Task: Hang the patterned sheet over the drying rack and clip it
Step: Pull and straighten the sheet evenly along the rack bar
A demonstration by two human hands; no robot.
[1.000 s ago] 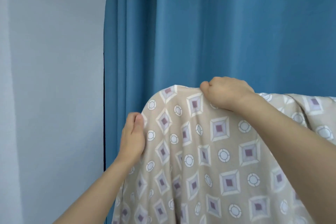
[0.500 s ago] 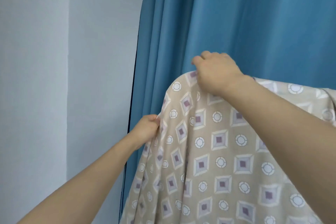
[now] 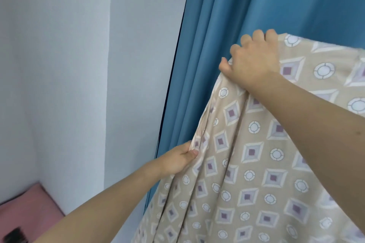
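We see the patterned sheet (image 3: 256,163), beige with purple-centred diamonds and white rings, draped from the upper right down to the bottom edge of the view. Whatever carries it is hidden under the cloth, so we cannot tell what bar it lies on.

Our right hand (image 3: 254,63) is up at the sheet's top left corner, fingers curled over the crest and gripping the fabric bunched there, palm down on the near face. The sheet runs rightward from that hand along a roughly level top edge.

Our left hand (image 3: 177,161) is lower and to the left, pinching the sheet's left edge between thumb and fingers; the thumb shows on the near side, and the other fingers are hidden behind the cloth. Long folds fall between the two hands and below the left one.

Directly behind both hands hangs a blue curtain (image 3: 227,45) in vertical pleats. Left of the left hand is a pale grey wall (image 3: 69,65). Far below and left of that hand sits a pink pad (image 3: 25,213) with a small dark object (image 3: 14,235) on it; we can't identify it.
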